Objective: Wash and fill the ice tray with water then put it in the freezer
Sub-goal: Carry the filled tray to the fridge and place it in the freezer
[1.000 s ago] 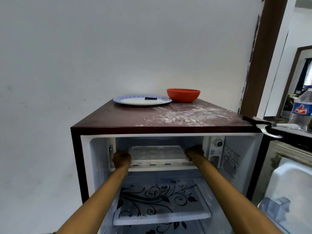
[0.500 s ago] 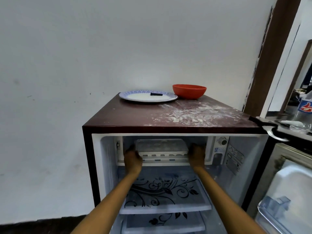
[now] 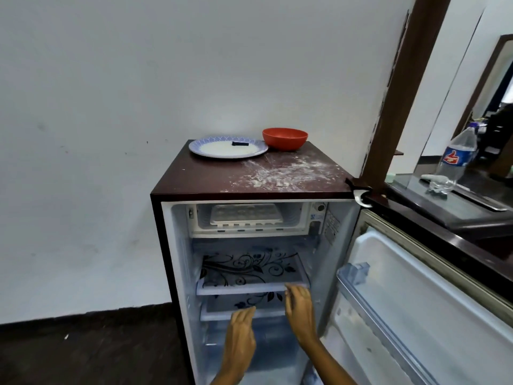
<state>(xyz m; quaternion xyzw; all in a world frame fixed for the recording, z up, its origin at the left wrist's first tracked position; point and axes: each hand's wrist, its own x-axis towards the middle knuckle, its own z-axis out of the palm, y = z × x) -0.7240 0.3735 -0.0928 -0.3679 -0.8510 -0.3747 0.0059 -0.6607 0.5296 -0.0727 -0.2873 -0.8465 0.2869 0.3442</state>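
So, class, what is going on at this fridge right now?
A person stands at a small fridge with its door open. The ice tray sits in the freezer box at the top. Both hands are empty and open: the left hand and right hand hang low in front of the shelves, touching nothing. A plate and a red bowl stand on top of the fridge. The door is not yet shut.
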